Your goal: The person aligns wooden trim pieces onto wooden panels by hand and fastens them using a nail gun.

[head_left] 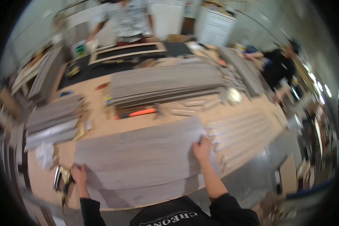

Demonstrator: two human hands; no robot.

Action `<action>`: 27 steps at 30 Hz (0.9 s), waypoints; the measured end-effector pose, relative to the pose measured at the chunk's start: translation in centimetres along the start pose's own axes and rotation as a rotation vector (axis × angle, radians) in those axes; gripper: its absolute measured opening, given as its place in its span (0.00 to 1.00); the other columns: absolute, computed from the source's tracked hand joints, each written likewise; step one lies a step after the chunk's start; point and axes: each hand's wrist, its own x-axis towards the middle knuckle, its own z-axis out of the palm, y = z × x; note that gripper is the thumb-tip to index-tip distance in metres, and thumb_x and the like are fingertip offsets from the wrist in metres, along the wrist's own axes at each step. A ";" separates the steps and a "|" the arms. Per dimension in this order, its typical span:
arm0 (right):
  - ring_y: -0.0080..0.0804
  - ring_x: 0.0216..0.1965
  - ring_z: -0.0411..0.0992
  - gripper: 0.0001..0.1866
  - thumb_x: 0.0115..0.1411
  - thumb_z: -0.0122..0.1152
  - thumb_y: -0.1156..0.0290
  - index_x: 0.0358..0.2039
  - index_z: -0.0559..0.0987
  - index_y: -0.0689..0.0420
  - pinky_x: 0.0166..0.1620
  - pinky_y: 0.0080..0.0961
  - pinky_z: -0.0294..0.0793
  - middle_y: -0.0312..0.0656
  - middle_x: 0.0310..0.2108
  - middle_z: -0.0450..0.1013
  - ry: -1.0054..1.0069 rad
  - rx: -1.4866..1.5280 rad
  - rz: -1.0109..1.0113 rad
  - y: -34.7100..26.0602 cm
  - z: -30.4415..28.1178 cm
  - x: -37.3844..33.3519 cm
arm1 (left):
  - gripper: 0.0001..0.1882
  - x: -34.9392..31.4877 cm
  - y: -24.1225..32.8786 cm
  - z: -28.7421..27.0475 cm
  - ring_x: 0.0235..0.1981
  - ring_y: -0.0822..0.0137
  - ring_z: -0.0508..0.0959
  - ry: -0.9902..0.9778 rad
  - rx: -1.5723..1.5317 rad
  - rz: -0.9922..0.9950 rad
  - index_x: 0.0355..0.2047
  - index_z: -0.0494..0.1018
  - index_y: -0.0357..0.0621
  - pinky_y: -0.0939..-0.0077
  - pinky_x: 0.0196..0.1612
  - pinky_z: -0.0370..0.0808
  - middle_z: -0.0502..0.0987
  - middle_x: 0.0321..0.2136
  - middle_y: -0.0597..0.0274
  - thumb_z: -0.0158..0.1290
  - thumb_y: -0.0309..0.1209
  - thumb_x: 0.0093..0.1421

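Observation:
A wide grey wood-grain panel (pixel 139 150) lies in front of me, its near edge above a second grey panel (pixel 154 195) on the table. My left hand (pixel 78 174) is closed on the upper panel's left edge, low near the corner. At its right end, my right hand (pixel 202 148) grips the edge with the fingers curled and partly hidden. A nail gun (pixel 60 179) lies just left of my left hand. Beyond the panel is a hammer with an orange handle (pixel 142 112).
A tall stack of grey panels (pixel 165 81) stands mid-table. Pale strips (pixel 241 135) lie to the right; shorter grey boards (pixel 52 116) and crumpled white plastic (pixel 45 155) to the left. One person (pixel 130 20) stands opposite behind a wooden frame (pixel 98 56), another (pixel 280 66) at the right.

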 end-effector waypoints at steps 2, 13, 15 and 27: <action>0.52 0.45 0.66 0.27 0.43 0.63 0.61 0.44 0.72 0.61 0.48 0.42 0.66 0.56 0.39 0.69 0.023 -0.021 0.191 -1.4 -1.1 0.4 | 0.29 0.6 1.6 0.9 0.42 0.42 0.72 -0.091 -0.196 -0.182 0.44 0.68 0.28 0.58 0.47 0.67 0.72 0.39 0.35 0.54 0.46 0.55; 0.23 0.30 0.62 0.09 0.57 0.54 0.72 0.38 0.75 0.59 0.34 0.19 0.63 0.39 0.31 0.66 0.599 0.946 0.075 -2.0 -8.4 1.8 | 0.26 4.3 0.6 8.5 0.43 0.51 0.73 -0.056 -0.696 -0.163 0.46 0.68 0.29 0.62 0.47 0.70 0.73 0.41 0.41 0.46 0.44 0.61; 0.15 0.24 0.58 0.03 0.57 0.52 0.74 0.30 0.73 0.59 0.26 0.14 0.57 0.31 0.23 0.63 0.465 1.298 0.075 -2.6 -9.3 1.3 | 0.26 5.2 1.1 7.8 0.43 0.51 0.73 -0.048 -0.713 -0.145 0.46 0.68 0.29 0.62 0.47 0.70 0.73 0.40 0.41 0.47 0.43 0.61; 0.14 0.23 0.56 0.04 0.56 0.46 0.73 0.25 0.69 0.57 0.26 0.14 0.55 0.31 0.22 0.63 0.429 1.151 0.025 -4.2 -12.2 3.0 | 0.24 6.6 2.3 3.7 0.41 0.52 0.73 0.041 -0.836 -0.150 0.45 0.69 0.29 0.63 0.44 0.71 0.74 0.40 0.43 0.47 0.41 0.60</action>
